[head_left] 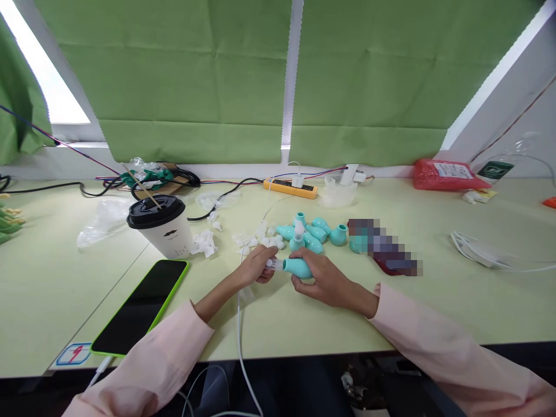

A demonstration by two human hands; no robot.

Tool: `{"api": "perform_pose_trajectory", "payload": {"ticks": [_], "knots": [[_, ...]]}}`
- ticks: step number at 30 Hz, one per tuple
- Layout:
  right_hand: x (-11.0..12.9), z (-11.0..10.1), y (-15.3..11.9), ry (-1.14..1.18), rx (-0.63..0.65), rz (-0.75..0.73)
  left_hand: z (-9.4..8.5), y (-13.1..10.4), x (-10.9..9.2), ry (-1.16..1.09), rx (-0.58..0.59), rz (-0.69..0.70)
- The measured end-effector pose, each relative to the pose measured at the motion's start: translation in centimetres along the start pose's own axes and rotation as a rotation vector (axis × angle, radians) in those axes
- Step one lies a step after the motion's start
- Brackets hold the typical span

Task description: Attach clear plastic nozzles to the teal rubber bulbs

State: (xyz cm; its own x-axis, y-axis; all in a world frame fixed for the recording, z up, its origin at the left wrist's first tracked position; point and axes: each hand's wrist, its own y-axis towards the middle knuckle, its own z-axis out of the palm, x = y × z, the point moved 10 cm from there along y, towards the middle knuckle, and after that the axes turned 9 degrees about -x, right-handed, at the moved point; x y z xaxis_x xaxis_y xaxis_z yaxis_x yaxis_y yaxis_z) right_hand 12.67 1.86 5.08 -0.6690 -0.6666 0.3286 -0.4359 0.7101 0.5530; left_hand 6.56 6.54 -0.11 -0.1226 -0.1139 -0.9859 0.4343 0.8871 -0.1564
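Sleeves (167,344), left grip (256,267) clamped on tube (275,264), right grip (325,281) on bulb (298,268), straw (139,185) in cup (168,236)

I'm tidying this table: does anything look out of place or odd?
Crumpled white tissue beside the paper cup looks like litter, as does the loose clear plastic left of it. No spill shows, and the teal bulb in the right hand looks intact.

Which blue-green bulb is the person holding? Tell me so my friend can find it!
Start at the pale table and look toward the middle of its near side. There, the right hand holds a blue-green bulb sideways, its neck facing a clear piece in the left hand. Only this bulb is gripped; the other bulbs cluster behind it.
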Motion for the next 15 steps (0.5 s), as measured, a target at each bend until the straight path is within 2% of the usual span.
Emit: {"api": "perform_pose_trajectory", "payload": {"ticks": [4, 8, 12, 15], "knots": [[0.5, 0.5, -0.2, -0.134, -0.041, -0.088, -0.1, 0.0, 0.1, 0.033, -0.03, 0.001], [0.5, 1.1, -0.5, -0.225, -0.075, -0.121, -0.7, 0.1, 0.1, 0.128, -0.1, 0.06], [0.2, 1.7, -0.6, -0.235, -0.05, -0.076, -1.5, 0.0, -0.4, 0.326, -0.202, 0.154], [-0.4, 1.7, -0.5, -0.132, -0.027, 0.013, -1.4, -0.2, -1.1, 0.499, -0.225, 0.259]]}}
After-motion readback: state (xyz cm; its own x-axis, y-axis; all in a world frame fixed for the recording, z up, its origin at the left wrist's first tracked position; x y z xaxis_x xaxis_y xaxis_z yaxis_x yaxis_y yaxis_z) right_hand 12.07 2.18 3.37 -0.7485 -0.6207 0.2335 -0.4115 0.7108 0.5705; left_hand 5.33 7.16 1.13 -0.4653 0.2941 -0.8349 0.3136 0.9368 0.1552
